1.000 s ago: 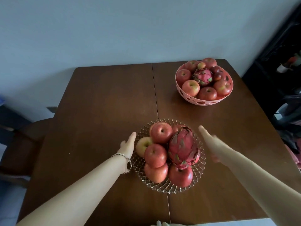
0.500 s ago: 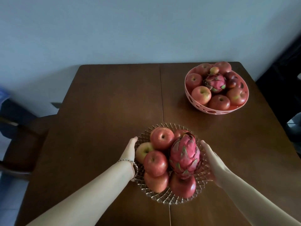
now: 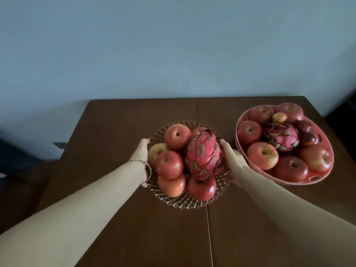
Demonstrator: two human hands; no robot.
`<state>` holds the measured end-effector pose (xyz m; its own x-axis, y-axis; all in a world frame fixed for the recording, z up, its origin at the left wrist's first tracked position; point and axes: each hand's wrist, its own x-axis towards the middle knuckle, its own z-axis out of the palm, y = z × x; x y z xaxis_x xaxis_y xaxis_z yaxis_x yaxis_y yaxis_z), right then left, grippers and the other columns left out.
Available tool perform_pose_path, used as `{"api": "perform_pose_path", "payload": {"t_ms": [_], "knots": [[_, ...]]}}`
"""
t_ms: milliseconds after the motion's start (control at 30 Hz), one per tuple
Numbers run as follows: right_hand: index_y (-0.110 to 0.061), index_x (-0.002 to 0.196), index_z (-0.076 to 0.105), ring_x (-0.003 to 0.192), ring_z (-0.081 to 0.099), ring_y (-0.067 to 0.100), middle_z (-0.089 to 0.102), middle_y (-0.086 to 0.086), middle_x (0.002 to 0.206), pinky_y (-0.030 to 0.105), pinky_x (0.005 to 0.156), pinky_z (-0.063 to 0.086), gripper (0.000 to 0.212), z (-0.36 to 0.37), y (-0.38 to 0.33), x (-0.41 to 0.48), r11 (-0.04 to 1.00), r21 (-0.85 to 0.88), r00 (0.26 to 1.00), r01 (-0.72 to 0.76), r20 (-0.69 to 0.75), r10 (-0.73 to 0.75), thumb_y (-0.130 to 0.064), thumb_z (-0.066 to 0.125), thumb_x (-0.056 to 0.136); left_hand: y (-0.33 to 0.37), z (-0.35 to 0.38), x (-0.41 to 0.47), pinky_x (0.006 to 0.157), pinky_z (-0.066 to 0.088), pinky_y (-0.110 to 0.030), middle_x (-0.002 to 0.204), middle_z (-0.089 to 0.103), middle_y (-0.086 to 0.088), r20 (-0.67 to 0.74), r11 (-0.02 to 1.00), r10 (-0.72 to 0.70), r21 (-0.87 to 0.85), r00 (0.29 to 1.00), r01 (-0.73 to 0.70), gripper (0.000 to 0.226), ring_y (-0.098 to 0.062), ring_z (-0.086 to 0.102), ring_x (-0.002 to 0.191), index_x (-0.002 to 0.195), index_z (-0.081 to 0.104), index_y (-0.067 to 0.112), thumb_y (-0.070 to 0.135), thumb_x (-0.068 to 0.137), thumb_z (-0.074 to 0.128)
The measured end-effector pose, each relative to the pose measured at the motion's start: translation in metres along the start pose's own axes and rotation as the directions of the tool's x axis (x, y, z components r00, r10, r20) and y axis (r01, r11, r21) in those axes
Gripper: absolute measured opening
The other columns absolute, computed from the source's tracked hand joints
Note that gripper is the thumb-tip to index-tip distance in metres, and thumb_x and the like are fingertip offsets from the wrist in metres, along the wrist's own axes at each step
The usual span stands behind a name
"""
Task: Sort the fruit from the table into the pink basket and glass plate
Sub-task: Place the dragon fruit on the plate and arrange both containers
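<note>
The glass plate [image 3: 185,204] sits mid-table, piled with several red apples [image 3: 169,164] and a pink dragon fruit [image 3: 203,155]. My left hand [image 3: 141,151], with a bracelet at the wrist, grips the plate's left rim. My right hand [image 3: 232,158] grips its right rim, squeezed between the plate and the pink basket [image 3: 289,182]. The basket stands at the right, holding several apples [image 3: 263,155], a second dragon fruit [image 3: 283,138] and small dark fruits.
The brown wooden table [image 3: 119,128] has a seam down its middle and ends at a pale blue wall. A dark chair [image 3: 25,182] stands off the left edge. The plate and basket nearly touch.
Both hands closed in from either side and took hold of the plate's rims. The plate now sits farther from me and close to the basket; the camera view has shifted too.
</note>
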<state>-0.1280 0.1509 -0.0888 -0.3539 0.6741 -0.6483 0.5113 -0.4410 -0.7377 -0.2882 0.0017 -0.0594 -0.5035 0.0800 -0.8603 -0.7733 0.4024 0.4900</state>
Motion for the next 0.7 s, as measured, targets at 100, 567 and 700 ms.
{"api": "perform_pose_path", "payload": {"t_ms": [100, 567, 700], "knots": [[-0.015, 0.123, 0.054, 0.092, 0.065, 0.03, 0.067, 0.012, 0.107, 0.047, 0.091, 0.051, 0.091, 0.009, -0.014, 0.016, 1.0, -0.025, 1.0, 0.002, -0.019, -0.002, -0.077, 0.048, 0.056, 0.017, 0.004, 0.004, 0.108, 0.02, -0.062, 0.141, 0.044, -0.015, 0.018, 1.0, 0.017, 0.024, 1.0, -0.017, 0.073, -0.039, 0.041, 0.128, 0.131, 0.049, 0.017, 0.062, 0.073, 0.052], [-0.016, 0.146, 0.028, 0.137, 0.034, 0.024, 0.036, 0.007, 0.149, 0.038, 0.113, 0.025, 0.073, 0.009, 0.0, 0.02, 0.989, 0.02, 0.983, 0.149, -0.109, -0.146, -0.053, 0.047, 0.086, 0.003, 0.028, 0.034, 0.063, 0.044, -0.028, 0.099, 0.063, -0.006, 0.01, 0.952, 0.219, -0.221, 0.976, -0.211, 0.043, -0.02, 0.059, 0.08, 0.113, 0.06, 0.014, 0.041, 0.081, 0.058], [-0.015, 0.147, 0.023, 0.141, 0.028, 0.023, 0.03, 0.007, 0.153, 0.035, 0.113, 0.021, 0.058, 0.005, 0.006, 0.004, 0.973, -0.035, 0.966, 0.227, -0.118, -0.23, -0.039, 0.037, 0.096, -0.013, 0.034, 0.036, 0.085, 0.047, -0.035, 0.133, 0.052, -0.007, -0.014, 0.94, 0.213, -0.271, 0.977, -0.209, 0.073, -0.025, 0.055, 0.113, 0.138, 0.041, 0.019, 0.051, 0.075, 0.061]]}}
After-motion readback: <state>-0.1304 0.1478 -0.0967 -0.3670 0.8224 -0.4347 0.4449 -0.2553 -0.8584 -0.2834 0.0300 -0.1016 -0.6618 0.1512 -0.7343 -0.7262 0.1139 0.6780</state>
